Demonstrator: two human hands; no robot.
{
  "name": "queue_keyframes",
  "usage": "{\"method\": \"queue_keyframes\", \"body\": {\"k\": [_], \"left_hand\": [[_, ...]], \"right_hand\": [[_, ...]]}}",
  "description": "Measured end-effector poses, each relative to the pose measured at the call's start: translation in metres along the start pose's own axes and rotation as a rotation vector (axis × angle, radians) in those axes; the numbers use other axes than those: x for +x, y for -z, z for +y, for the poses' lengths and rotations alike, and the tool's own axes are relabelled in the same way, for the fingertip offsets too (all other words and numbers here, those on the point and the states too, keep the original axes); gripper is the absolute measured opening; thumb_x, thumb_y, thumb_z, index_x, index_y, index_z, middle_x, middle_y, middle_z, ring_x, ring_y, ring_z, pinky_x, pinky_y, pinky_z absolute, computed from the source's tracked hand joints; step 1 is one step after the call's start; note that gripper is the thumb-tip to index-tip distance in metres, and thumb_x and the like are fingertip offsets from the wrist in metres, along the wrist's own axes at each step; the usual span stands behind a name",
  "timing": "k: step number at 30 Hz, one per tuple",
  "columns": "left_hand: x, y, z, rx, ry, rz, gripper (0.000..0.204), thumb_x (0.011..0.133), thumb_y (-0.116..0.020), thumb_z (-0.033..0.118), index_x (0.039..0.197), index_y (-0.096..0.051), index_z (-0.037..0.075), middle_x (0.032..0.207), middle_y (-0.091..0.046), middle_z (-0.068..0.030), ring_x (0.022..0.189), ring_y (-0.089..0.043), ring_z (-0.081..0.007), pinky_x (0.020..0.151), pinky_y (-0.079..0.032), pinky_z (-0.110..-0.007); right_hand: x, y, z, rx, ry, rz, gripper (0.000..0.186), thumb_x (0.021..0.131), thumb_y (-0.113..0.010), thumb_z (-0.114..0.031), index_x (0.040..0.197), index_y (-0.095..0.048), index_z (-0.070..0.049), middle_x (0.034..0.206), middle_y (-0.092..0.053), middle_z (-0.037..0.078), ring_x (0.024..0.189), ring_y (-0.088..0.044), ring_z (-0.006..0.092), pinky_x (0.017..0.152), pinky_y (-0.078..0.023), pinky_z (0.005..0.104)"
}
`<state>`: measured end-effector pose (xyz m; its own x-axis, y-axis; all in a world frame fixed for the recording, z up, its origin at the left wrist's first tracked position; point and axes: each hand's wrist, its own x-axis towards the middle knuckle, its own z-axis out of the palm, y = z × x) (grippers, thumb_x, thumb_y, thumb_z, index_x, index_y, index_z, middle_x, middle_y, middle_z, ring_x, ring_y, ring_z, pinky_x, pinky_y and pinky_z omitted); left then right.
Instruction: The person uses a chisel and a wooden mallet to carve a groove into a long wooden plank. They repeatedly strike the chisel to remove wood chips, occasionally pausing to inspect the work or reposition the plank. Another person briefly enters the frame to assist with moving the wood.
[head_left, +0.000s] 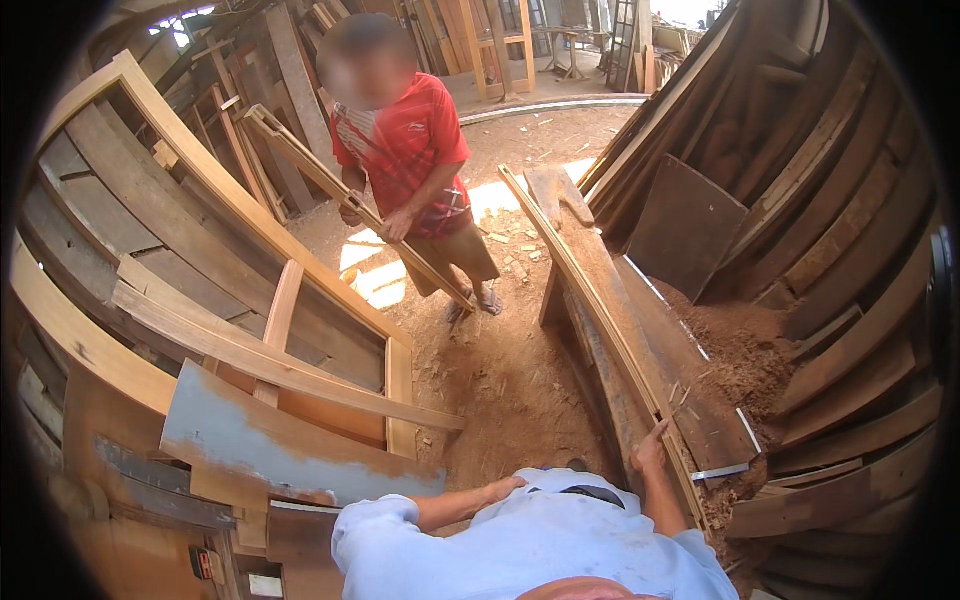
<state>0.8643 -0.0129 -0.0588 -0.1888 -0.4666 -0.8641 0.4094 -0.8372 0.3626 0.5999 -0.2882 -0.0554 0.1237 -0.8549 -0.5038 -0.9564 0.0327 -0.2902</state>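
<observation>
A long, narrow wooden strip (590, 290) with a groove along it lies lengthwise on the wooden workbench (655, 300). My right hand (651, 450) is closed on the strip's near part, with its fingers at the left edge. Against the front of my light blue shirt (530, 530) rests my left hand (503, 488), near the waist; its fingers are too small and partly hidden to read. Facing me beyond the bench's left side, a person in a red shirt (425, 135) holds another long wooden piece (330, 180) slantwise in both hands.
Wooden frames (250, 245) and boards lean along the left, with a grey-blue painted panel (270, 430) near me. Dark planks (850, 220) stand stacked on the right. Reddish shavings (735, 345) heap beside the bench. Wood scraps (515, 268) litter the dirt floor.
</observation>
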Motion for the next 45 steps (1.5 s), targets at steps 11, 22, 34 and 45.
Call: {"method": "queue_keyframes", "body": {"k": [11, 22, 34, 45], "left_hand": [[-0.001, 0.003, -0.002, -0.004, -0.036, 0.003, 0.048, 0.101, -0.051, 0.039, 0.125, -0.065, 0.000, 0.110, -0.070, -0.0107, 0.095, -0.065, -0.0203, 0.090, -0.051, -0.034], [-0.002, 0.012, -0.011, 0.076, -0.149, 0.078, 0.048, 0.101, -0.051, 0.039, 0.125, -0.065, -0.001, 0.111, -0.070, -0.0110, 0.095, -0.065, -0.0205, 0.090, -0.051, -0.035], [0.004, 0.024, 0.002, 0.305, -0.053, 0.136, 0.057, 0.096, -0.055, 0.046, 0.122, -0.063, -0.004, 0.105, -0.070, -0.0114, 0.093, -0.065, -0.0208, 0.083, -0.053, -0.038], [0.093, -0.114, 0.141, 1.509, -0.690, 0.364, 0.094, 0.087, -0.071, 0.030, 0.161, -0.018, 0.009, 0.125, -0.061, -0.0299, 0.114, -0.059, -0.0467, 0.099, -0.047, -0.055]], "right_hand": [[-0.010, -0.001, 0.019, 0.076, 0.147, 0.441, 0.095, 0.086, -0.071, -0.024, 0.160, -0.015, -0.001, 0.123, -0.064, 0.032, 0.111, -0.065, 0.0459, 0.100, -0.048, 0.0528], [-0.012, 0.040, 0.047, -0.150, -0.006, 0.139, 0.044, 0.081, -0.077, -0.017, 0.119, -0.066, 0.002, 0.122, -0.066, 0.027, 0.117, -0.063, 0.0428, 0.100, -0.052, 0.0490], [0.007, -0.016, 0.028, -0.078, -0.058, 0.314, 0.028, 0.087, -0.062, -0.010, 0.114, -0.067, -0.007, 0.108, -0.073, 0.019, 0.104, -0.071, 0.0366, 0.090, -0.057, 0.0460], [0.008, -0.014, 0.030, -0.044, -0.033, 0.326, 0.026, 0.085, -0.063, -0.010, 0.111, -0.068, -0.006, 0.109, -0.073, 0.018, 0.102, -0.071, 0.0367, 0.090, -0.057, 0.0465]]}}
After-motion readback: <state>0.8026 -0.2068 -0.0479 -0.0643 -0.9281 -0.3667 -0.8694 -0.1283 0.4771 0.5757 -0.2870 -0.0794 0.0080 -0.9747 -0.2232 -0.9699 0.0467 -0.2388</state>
